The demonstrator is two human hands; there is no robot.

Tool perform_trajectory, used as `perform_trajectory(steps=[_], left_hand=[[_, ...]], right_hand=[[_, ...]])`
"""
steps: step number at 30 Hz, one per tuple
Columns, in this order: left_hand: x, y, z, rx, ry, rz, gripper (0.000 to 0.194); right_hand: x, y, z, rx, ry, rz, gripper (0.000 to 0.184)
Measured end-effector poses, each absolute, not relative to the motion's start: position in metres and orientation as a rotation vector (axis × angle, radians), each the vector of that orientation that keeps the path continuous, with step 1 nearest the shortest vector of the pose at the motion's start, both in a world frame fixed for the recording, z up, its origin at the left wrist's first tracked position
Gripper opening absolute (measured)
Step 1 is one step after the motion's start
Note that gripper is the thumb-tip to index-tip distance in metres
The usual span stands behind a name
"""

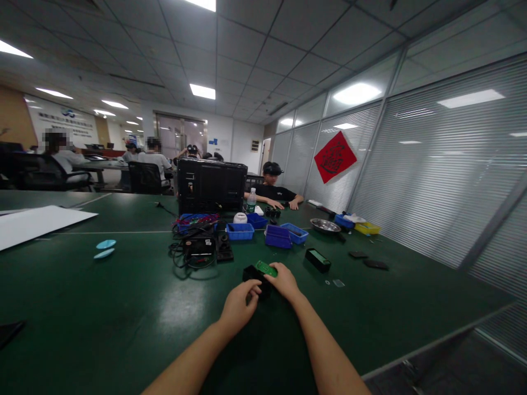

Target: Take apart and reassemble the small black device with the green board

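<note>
A green circuit board (pixel 265 267) is pinched in my right hand (pixel 285 282), its thumb and fingers closed on the near right end. The board is tilted over a small black box (pixel 250 272), and I cannot tell whether part of it sits inside. My left hand (pixel 239 308) curls its fingers around the near left side of that box, which partly hides it. To the right lies a similar black box (pixel 318 260) with a green panel in its top. Small clear pieces (pixel 338 283) rest on the table close by.
Beyond my hands stand blue bins (pixel 240 231), a purple-blue bin (pixel 278 237), tangled cables with a black device (pixel 199 250), a baseball (pixel 240 218) and a metal bowl (pixel 325 225). A big black computer case (pixel 212 185) stands behind. Across the green table (pixel 123 318) sits a person (pixel 274 189).
</note>
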State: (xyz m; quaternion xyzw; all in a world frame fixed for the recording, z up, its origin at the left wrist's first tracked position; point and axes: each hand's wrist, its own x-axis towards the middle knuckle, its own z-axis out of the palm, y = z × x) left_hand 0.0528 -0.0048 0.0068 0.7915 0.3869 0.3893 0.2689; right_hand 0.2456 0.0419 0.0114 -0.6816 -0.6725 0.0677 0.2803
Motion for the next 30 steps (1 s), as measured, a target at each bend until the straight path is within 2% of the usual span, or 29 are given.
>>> perform_trajectory(steps=[2,4,7,10,15,24,27,30], left_hand=[[0.048,0.004,0.005,2.101,1.240,1.200,0.039],[0.042,0.014,0.001,2.075,1.375,1.229,0.053],[0.034,0.027,-0.005,2.065,1.381,1.089,0.079],[0.032,0.031,-0.007,2.063,1.318,0.959,0.090],[0.034,0.026,-0.003,2.070,1.313,0.918,0.085],[0.032,0.031,-0.011,2.007,1.304,0.902,0.084],[0.032,0.032,-0.012,1.990,1.323,0.895,0.084],[0.032,0.033,-0.013,1.979,1.342,0.886,0.082]], right_hand=[[0.244,0.042,0.011,-1.747,-1.829,0.225,0.034],[0.242,0.042,0.011,-1.657,-1.869,0.283,0.035],[0.241,0.040,0.012,-1.540,-1.930,0.363,0.036],[0.244,0.039,0.014,-1.500,-1.943,0.420,0.040],[0.252,0.041,0.016,-1.509,-1.918,0.478,0.039],[0.251,0.041,0.018,-1.609,-1.930,0.333,0.034],[0.250,0.039,0.024,-1.583,-1.776,0.255,0.035],[0.250,0.035,0.035,-1.457,-1.599,0.353,0.037]])
